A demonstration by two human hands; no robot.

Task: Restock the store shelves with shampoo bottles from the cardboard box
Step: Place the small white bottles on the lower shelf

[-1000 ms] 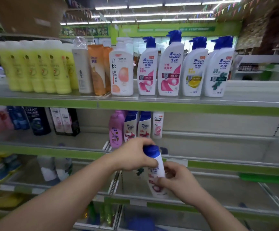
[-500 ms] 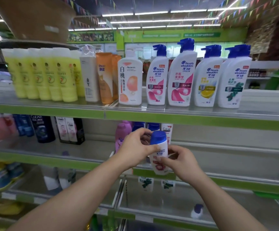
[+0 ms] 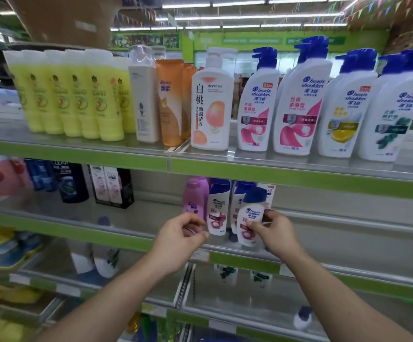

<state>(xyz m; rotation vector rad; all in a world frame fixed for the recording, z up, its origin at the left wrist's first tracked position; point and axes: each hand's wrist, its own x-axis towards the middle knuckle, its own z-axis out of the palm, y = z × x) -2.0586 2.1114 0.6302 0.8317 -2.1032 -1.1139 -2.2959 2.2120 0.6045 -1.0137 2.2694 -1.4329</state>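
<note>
R hand [image 3: 274, 233] pinches the small shampoo bottle [image 3: 251, 218] low on its body, near upright w/ label facing out, at the front of the middle shelf [image 3: 336, 243] just right of a matching bottle [image 3: 216, 208]; can't tell if its base is down yet. L hand [image 3: 183, 233] hovers beside that row, fingers loosely curled, holding nothing I can make out. Best bet imo: seat it flat in line w/ the row, label fwd, w/o nudging the neighbours, and let the L hand steady the matching bottle if it rocks.
</note>
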